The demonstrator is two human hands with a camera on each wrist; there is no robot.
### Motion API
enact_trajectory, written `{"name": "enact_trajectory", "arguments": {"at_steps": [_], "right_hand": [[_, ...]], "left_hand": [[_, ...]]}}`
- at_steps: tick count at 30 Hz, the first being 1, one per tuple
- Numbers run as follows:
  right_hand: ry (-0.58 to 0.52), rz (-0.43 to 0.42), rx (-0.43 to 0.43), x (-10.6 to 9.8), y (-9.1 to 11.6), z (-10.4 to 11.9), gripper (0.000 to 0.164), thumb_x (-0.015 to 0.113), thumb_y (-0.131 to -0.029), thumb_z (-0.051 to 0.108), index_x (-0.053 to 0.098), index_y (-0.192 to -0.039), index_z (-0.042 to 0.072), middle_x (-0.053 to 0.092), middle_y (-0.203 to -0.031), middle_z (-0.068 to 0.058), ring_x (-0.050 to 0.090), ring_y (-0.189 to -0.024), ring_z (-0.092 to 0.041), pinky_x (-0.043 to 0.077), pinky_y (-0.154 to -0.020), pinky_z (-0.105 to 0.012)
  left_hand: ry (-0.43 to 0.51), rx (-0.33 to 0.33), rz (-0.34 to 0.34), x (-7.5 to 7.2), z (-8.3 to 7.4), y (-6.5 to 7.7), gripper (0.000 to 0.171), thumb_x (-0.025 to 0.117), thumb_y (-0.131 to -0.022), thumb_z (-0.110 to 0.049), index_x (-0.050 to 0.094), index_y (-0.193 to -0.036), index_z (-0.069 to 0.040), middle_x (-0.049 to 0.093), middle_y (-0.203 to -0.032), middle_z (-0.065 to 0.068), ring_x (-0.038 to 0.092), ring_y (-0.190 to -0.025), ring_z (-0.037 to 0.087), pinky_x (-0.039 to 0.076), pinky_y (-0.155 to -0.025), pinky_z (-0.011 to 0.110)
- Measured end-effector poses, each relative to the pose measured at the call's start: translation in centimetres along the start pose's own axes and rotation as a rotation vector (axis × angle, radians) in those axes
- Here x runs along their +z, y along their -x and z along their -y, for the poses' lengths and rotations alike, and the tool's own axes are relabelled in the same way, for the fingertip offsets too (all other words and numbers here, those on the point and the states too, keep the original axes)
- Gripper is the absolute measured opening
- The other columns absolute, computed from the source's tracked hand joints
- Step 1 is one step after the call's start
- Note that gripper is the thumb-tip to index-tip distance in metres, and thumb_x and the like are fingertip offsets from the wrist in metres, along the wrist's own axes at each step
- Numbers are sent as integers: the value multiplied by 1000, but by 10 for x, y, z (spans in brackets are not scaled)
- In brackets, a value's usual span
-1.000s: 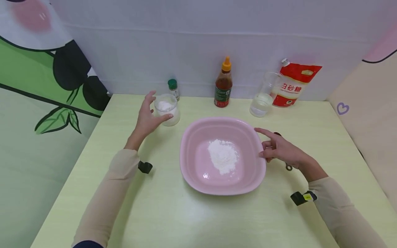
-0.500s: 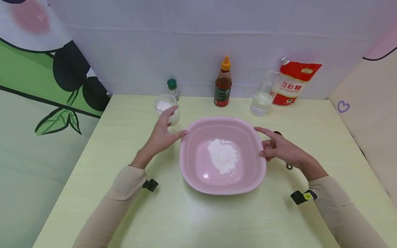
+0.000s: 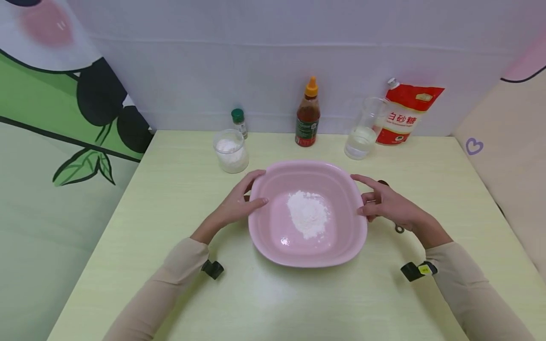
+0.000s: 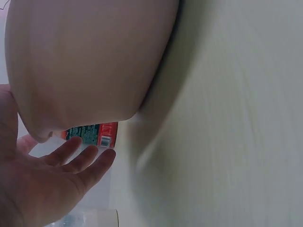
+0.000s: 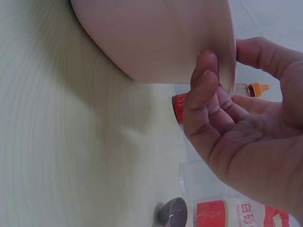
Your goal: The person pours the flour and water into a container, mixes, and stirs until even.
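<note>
At the middle of the bench (image 3: 298,303), a pink basin (image 3: 275,220) holds white powder (image 3: 308,215). The right hand (image 3: 392,207) pinches its right rim, fingers curled beneath; the left hand (image 3: 235,202), loosely spread, lays its thumb over the left rim.

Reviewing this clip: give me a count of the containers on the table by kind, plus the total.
Basins: 1, the pink basin
Capped bottles: 2, the orange-capped bottle and green-capped bottle
Clear open vessels: 2, the short jar and tall tumbler
Pouches: 1, the red-and-white pouch
Total: 6
</note>
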State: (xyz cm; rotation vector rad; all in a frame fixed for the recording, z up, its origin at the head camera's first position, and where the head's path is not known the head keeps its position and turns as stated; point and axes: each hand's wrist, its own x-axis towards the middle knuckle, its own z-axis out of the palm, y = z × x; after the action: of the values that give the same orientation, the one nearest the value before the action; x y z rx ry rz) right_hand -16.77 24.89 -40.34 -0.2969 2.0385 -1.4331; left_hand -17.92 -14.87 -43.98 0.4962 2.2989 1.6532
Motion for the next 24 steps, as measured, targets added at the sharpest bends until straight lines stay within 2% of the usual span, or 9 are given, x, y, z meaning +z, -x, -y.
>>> {"name": "enact_trajectory", "arguments": {"at_steps": [5, 9, 12, 17, 20, 24], "right_hand": [[-8, 2, 9, 0, 1, 0, 87, 66, -92, 11, 12, -161, 16, 72, -99, -9, 69, -80, -23, 63, -76, -36], [1, 4, 5, -1, 1, 1, 88, 66, -92, 12, 12, -161, 16, 72, -97, -8, 69, -80, -23, 62, -77, -38], [25, 13, 0, -3, 1, 1, 87, 66, -92, 12, 13, -160, 16, 71, -95, -8, 68, -80, -24, 62, -78, -41], [85, 22, -7, -7, 0, 4, 83, 67, -93, 15, 17, -159, 14, 71, -98, -11, 67, -81, -23, 62, -75, -37], [115, -28, -13, -11, -2, 7, 80, 67, -94, 19, 22, -158, 11, 70, -106, -14, 67, -84, -21, 62, -75, -34], [146, -186, -31, -21, -10, 13, 74, 66, -95, 23, 28, -157, 11, 66, -116, -20, 69, -89, -17, 62, -76, -30]], "left_hand": [[29, 7, -21, 5, 6, 1, 73, 66, -88, -7, 33, -153, -13, 37, -155, 19, 50, -131, 43, 57, -97, 47], [71, -8, -29, 6, 8, 2, 74, 63, -88, -5, 31, -154, -15, 42, -149, 25, 52, -127, 45, 60, -92, 46], [95, -17, -28, 7, 7, 2, 74, 61, -88, -4, 30, -154, -17, 43, -147, 28, 53, -124, 46, 62, -86, 45], [95, -27, -30, 9, 6, 4, 74, 61, -88, -6, 29, -154, -16, 42, -147, 29, 53, -124, 47, 63, -84, 43], [92, -29, -30, 9, 5, 5, 74, 61, -88, -7, 28, -155, -16, 42, -147, 30, 54, -123, 47, 63, -83, 43], [84, -35, -27, 9, 4, 5, 74, 61, -89, -8, 29, -154, -18, 43, -146, 29, 54, -122, 47, 64, -81, 43]]}}
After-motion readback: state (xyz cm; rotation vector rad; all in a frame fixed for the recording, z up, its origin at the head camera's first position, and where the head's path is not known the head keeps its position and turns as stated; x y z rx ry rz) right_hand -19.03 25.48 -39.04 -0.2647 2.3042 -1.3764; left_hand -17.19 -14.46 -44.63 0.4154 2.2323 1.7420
